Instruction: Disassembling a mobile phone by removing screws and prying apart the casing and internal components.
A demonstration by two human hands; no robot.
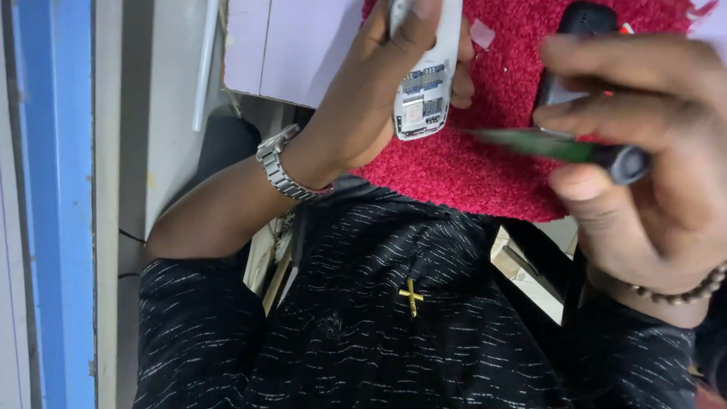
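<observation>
My left hand [371,98] grips a small white mobile phone [424,91] with its back cover off, so the battery bay and card slots show. A metal watch [282,168] sits on that wrist. My right hand [644,144] is close to the camera and blurred, and it holds a green-handled screwdriver [553,145] whose tip points left toward the lower end of the phone. A bead bracelet [681,291] circles the right wrist. A black phone [575,53] lies on the red fuzzy mat [485,167] behind my right fingers.
The red mat covers a pale lilac tabletop [288,45]. A blue upright panel [53,204] and a grey wall run down the left. My black patterned shirt [394,318] with a small yellow cross fills the lower view.
</observation>
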